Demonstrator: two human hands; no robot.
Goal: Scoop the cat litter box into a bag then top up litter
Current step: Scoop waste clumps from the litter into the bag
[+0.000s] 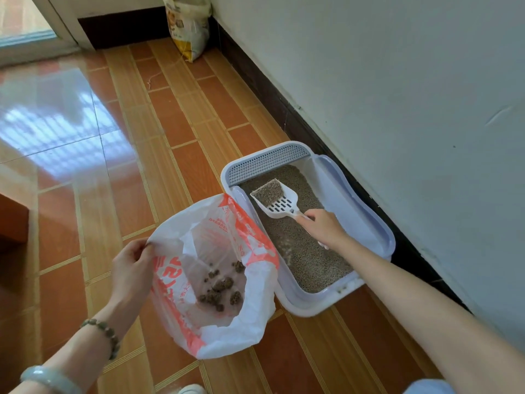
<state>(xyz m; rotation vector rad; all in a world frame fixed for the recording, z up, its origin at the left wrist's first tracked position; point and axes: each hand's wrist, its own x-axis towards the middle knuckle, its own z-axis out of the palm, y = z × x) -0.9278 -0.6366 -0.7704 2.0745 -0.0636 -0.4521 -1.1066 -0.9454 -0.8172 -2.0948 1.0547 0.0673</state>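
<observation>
A white and lilac litter box (366,206) lies on the tiled floor by the wall, filled with grey-brown litter (309,251). My right hand (324,226) grips the handle of a white slotted scoop (279,201), held above the litter with a load of litter on its front end. My left hand (132,268) pinches the rim of a white plastic bag with orange print (255,317), holding it open just left of the box. Several dark clumps (220,288) lie inside the bag.
A yellow and white litter sack (187,27) leans in the far corner. The white wall with a dark skirting (284,106) runs along the right. A wooden edge (12,220) juts in at the left. The glossy tiled floor (113,143) stretches ahead.
</observation>
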